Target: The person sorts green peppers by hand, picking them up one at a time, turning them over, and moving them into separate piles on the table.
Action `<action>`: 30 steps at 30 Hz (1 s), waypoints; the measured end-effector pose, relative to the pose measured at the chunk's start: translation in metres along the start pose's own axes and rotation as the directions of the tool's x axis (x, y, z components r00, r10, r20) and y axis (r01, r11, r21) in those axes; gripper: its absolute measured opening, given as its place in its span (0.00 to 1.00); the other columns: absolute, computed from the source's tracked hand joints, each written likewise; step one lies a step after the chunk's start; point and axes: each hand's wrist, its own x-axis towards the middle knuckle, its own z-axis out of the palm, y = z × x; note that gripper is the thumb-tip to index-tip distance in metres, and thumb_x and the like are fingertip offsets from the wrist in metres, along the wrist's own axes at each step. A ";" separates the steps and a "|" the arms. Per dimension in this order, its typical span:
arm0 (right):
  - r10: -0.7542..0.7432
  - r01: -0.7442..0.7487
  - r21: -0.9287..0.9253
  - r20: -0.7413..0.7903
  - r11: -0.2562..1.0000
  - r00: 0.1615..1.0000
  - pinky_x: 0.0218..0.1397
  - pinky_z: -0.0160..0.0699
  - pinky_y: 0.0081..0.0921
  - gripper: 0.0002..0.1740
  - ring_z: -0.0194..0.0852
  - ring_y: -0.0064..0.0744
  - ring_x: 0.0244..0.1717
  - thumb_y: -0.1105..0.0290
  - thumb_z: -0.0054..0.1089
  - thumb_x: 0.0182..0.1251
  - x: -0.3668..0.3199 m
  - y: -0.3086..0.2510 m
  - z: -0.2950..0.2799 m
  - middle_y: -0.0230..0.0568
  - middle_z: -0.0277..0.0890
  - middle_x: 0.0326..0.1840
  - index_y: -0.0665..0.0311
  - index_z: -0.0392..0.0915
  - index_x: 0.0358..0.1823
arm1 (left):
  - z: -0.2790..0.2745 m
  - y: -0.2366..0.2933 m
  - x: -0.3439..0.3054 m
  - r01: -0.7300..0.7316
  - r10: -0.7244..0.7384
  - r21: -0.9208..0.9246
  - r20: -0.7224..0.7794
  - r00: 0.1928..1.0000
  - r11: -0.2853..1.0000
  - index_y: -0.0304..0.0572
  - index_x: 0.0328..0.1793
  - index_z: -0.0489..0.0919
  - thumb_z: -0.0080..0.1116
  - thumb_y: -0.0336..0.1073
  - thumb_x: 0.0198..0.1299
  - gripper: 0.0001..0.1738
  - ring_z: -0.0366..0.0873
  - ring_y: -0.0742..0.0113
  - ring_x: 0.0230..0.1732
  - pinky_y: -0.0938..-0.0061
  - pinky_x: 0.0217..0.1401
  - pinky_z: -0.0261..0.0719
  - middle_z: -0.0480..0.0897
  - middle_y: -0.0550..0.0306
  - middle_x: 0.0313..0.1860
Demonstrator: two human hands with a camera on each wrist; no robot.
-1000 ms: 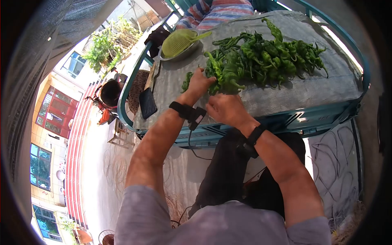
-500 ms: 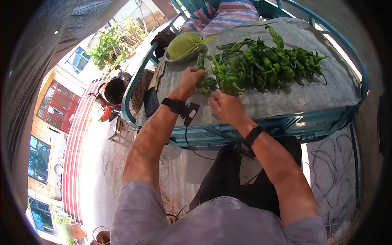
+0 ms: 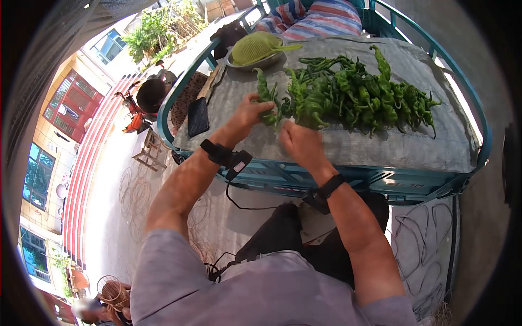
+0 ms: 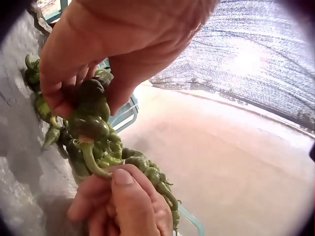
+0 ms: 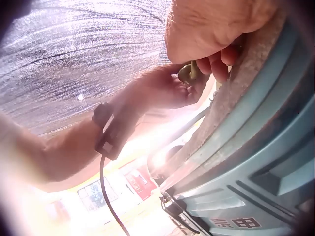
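In the left wrist view, my left hand (image 4: pixel 118 44) grips a dark green pepper (image 4: pixel 91 115) from above, fingers on one side and thumb on the other. The pepper's stem (image 4: pixel 91 160) points down, and my right hand (image 4: pixel 128 201) pinches its end between thumb and finger. Seen from the head, the left hand (image 3: pixel 251 115) is left of a large pile of green peppers (image 3: pixel 353 92), beside a curled pepper (image 3: pixel 262 84). The right hand (image 3: pixel 302 142) is at the pile's near edge. In the right wrist view, the hand hides most of the pinch.
Grey sacking (image 3: pixel 413 146) covers the teal cart bed (image 3: pixel 337 176). A yellow-green strainer (image 3: pixel 258 48) lies in a metal bowl (image 3: pixel 239 66) behind the left hand. A phone (image 3: pixel 198 117) lies near the left rail. A striped bag (image 3: pixel 326 22) is at the back.
My left hand has moved left from the pile's edge, and peppers now show between it and the pile. The right hand stays near the pile's front edge, now pinching a stem. The head view has shifted.
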 end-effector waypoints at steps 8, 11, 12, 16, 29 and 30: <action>0.002 -0.008 0.063 0.091 0.998 0.996 0.31 0.73 0.41 0.13 0.79 0.49 0.26 0.62 0.57 0.70 0.001 -0.001 -0.005 0.45 0.77 0.21 0.63 0.77 0.30 | -0.023 0.004 0.036 -0.136 0.232 0.436 -0.177 0.956 0.890 0.31 0.61 0.71 0.72 0.34 0.57 0.30 0.83 0.65 0.41 0.72 0.42 0.79 0.83 0.48 0.43; 0.011 -0.021 0.103 0.095 0.994 0.995 0.29 0.71 0.39 0.14 0.79 0.48 0.25 0.61 0.58 0.70 0.000 0.001 -0.002 0.44 0.77 0.21 0.63 0.77 0.29 | -0.043 -0.015 0.056 -0.139 0.275 0.656 -0.108 0.956 0.742 0.29 0.62 0.74 0.72 0.37 0.56 0.30 0.82 0.63 0.45 0.69 0.47 0.78 0.83 0.46 0.45; 0.010 -0.020 0.098 0.100 0.995 0.995 0.29 0.71 0.39 0.15 0.79 0.48 0.25 0.61 0.58 0.70 0.000 0.000 -0.002 0.44 0.77 0.21 0.63 0.77 0.29 | -0.042 -0.016 0.056 -0.131 0.263 0.709 -0.080 0.961 0.693 0.30 0.62 0.75 0.71 0.38 0.56 0.31 0.82 0.60 0.47 0.67 0.51 0.78 0.83 0.44 0.45; 0.017 -0.028 0.086 0.121 0.996 0.993 0.30 0.71 0.43 0.16 0.79 0.52 0.26 0.60 0.57 0.69 0.001 -0.001 -0.006 0.45 0.77 0.21 0.63 0.76 0.27 | -0.008 -0.010 0.037 -0.153 0.516 0.948 -0.014 0.857 0.279 0.40 0.58 0.83 0.71 0.43 0.50 0.28 0.78 0.42 0.54 0.55 0.59 0.75 0.82 0.39 0.52; -0.076 0.062 0.071 0.221 0.996 0.972 0.40 0.79 0.45 0.09 0.82 0.52 0.36 0.63 0.59 0.68 -0.009 0.005 -0.018 0.44 0.82 0.32 0.60 0.81 0.35 | 0.029 -0.025 0.043 -0.465 0.537 0.884 0.415 0.735 -0.047 0.42 0.60 0.79 0.62 0.29 0.58 0.22 0.74 0.47 0.58 0.57 0.61 0.72 0.78 0.48 0.58; -0.038 0.021 0.093 0.193 0.995 0.981 0.38 0.79 0.44 0.08 0.82 0.51 0.35 0.63 0.59 0.68 -0.009 0.005 -0.017 0.43 0.82 0.32 0.59 0.81 0.37 | 0.029 -0.019 0.039 -0.438 0.557 0.896 0.399 0.728 -0.069 0.42 0.60 0.79 0.60 0.28 0.58 0.21 0.75 0.47 0.58 0.57 0.60 0.73 0.78 0.48 0.58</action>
